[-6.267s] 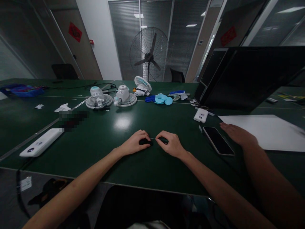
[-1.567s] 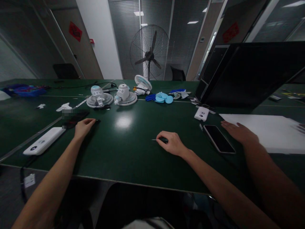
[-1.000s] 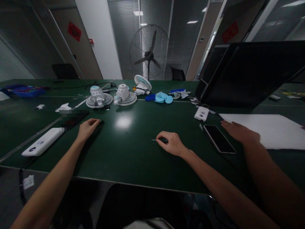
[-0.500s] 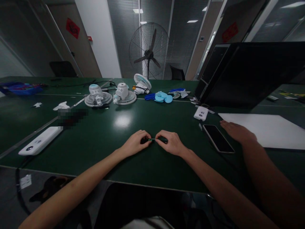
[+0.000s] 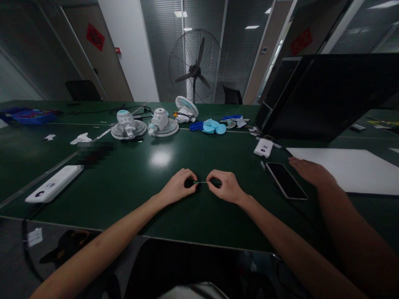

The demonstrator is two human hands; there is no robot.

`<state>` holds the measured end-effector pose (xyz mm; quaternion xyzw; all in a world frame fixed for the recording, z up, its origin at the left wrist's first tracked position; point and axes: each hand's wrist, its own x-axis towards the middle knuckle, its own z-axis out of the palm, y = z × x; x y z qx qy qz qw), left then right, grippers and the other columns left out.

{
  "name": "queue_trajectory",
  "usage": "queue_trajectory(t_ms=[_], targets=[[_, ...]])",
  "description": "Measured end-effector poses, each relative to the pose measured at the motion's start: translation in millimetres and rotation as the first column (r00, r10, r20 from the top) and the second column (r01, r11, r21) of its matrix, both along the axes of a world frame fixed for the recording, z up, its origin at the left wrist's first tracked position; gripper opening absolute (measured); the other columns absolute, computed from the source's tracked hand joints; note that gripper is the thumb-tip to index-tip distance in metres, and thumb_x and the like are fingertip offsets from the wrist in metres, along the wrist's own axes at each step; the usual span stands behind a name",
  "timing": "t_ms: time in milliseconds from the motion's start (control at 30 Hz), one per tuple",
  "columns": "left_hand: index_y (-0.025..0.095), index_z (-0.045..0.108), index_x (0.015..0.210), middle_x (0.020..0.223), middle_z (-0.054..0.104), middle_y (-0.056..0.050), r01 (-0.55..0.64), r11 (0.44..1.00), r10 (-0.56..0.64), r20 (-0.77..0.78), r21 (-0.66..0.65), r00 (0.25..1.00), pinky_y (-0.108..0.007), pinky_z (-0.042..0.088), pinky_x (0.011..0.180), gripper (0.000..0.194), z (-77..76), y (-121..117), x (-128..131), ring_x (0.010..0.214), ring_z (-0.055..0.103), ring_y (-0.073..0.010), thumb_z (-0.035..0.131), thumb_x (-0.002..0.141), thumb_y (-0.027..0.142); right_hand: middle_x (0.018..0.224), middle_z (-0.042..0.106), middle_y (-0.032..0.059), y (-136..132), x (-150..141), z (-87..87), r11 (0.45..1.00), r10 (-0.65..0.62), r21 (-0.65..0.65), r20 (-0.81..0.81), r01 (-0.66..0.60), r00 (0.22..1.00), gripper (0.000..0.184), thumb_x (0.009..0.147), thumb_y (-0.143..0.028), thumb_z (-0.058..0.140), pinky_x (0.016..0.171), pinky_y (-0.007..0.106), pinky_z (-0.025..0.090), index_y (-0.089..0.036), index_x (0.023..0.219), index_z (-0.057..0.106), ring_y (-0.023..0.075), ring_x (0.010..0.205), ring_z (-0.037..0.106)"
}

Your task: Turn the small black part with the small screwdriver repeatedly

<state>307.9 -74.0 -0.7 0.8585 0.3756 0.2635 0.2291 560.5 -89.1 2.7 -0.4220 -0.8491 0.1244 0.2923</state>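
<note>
My left hand (image 5: 178, 185) rests at the middle of the table, thumb and fingers pinched on the green end of a small thin strip (image 5: 202, 182). Opposite it, my right hand (image 5: 225, 187) pinches the pale, narrow other end. Between the two sets of fingertips a short length stretches level, just above the green table (image 5: 199, 224). It is too small to tell whether this is a wire, a tie or a tool. Both hands curl into loops, with the fingertips closed.
Another person's hand (image 5: 311, 172) lies by a white board (image 5: 346, 166) at right, near a phone (image 5: 286, 180) and a white power bank (image 5: 263, 147). Small fan parts (image 5: 162, 124) and blue fan blades (image 5: 214, 126) stand behind. A white device (image 5: 52, 185) is at left; a monitor (image 5: 336, 95) stands right.
My right hand has shifted slightly to the right, away from my left, so more of the thin pale length shows between them. Both hands keep their pinch.
</note>
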Motion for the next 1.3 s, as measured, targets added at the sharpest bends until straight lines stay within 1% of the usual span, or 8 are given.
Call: queue_trajectory(t_ms=[167,300,533,667,800,933,1133,1300], targets=[[0.021,0.067,0.106,0.104,0.066,-0.006,0.009,1.0,-0.009,-0.002,-0.003,1.0,-0.039,0.048,0.086,0.019,0.9,0,-1,0.098,0.058,-0.024,0.067,0.09,0.032,0.089,0.071,0.0017,0,1,0.6,1.0,-0.026,-0.008,0.0,0.026,1.0,0.003,0.089,-0.022,0.065,0.071,0.029,0.047,-0.023,0.091,0.067,0.0178,0.076,0.064],[0.021,0.07,0.106,0.106,0.066,-0.007,0.037,0.999,-0.037,-0.02,-0.005,0.999,-0.039,0.047,0.087,0.019,1.0,1,-1,0.098,0.058,-0.0235,0.064,0.095,0.035,0.09,0.071,0.0016,1,0,-1.8,0.999,-0.038,0.004,0.017,0.038,0.999,0.003,0.089,-0.022,0.065,0.072,0.03,0.046,-0.023,0.091,0.067,0.0182,0.076,0.064],[0.022,0.071,0.107,0.109,0.066,-0.008,0.06,0.998,-0.06,-0.015,-0.01,0.998,-0.039,0.047,0.091,0.02,-1.6,3,-2,0.101,0.059,-0.0232,0.062,0.097,0.037,0.094,0.072,0.0021,1,1,-2.3,1.0,0.004,0.001,0.048,-0.004,0.999,0.006,0.092,-0.023,0.065,0.074,0.03,0.047,-0.024,0.097,0.067,0.0182,0.078,0.065],[0.022,0.071,0.108,0.11,0.065,-0.008,0.076,0.997,-0.076,-0.016,-0.015,0.997,-0.039,0.046,0.093,0.02,-0.9,2,-3,0.103,0.058,-0.0233,0.06,0.099,0.036,0.1,0.07,0.0032,-1,1,0.1,1.0,0.028,0.004,0.099,-0.029,0.995,0.009,0.097,-0.027,0.062,0.071,0.03,0.046,-0.024,0.104,0.067,0.018,0.08,0.064],[0.022,0.07,0.109,0.11,0.065,-0.008,0.09,0.996,-0.09,-0.016,-0.017,0.996,-0.039,0.046,0.095,0.02,-0.6,2,-5,0.104,0.058,-0.0235,0.06,0.099,0.036,0.102,0.068,0.0045,-2,-2,0.9,0.998,0.04,0.048,0.206,-0.05,0.978,0.016,0.102,-0.035,0.058,0.065,0.03,0.043,-0.025,0.11,0.066,0.0184,0.08,0.063],[0.022,0.07,0.107,0.109,0.065,-0.008,0.098,0.995,-0.098,-0.005,-0.011,0.995,-0.04,0.045,0.098,0.019,0.0,2,-4,0.104,0.059,-0.0233,0.059,0.1,0.035,0.098,0.067,0.0051,-3,-5,1.7,0.994,0.063,0.066,0.301,-0.086,0.952,0.016,0.105,-0.033,0.052,0.063,0.03,0.04,-0.023,0.11,0.063,0.0187,0.079,0.063],[0.021,0.07,0.106,0.109,0.066,-0.007,0.116,0.993,-0.117,-0.017,-0.016,0.993,-0.04,0.044,0.101,0.016,0.5,2,-3,0.104,0.059,-0.0226,0.061,0.099,0.033,0.096,0.066,0.0047,-4,-8,4.1,0.998,0.038,0.037,0.294,-0.052,0.955,0.018,0.107,-0.032,0.048,0.061,0.029,0.037,-0.022,0.109,0.062,0.0174,0.078,0.061],[0.019,0.069,0.106,0.109,0.066,-0.007,0.113,0.994,-0.113,-0.028,-0.004,0.993,-0.04,0.043,0.103,0.016,-0.5,2,-3,0.106,0.059,-0.0222,0.062,0.099,0.032,0.097,0.065,0.0039,-6,-9,7.3,0.999,0.025,0.023,0.326,-0.034,0.945,0.02,0.108,-0.033,0.047,0.063,0.028,0.035,-0.02,0.107,0.062,0.0163,0.078,0.06]])
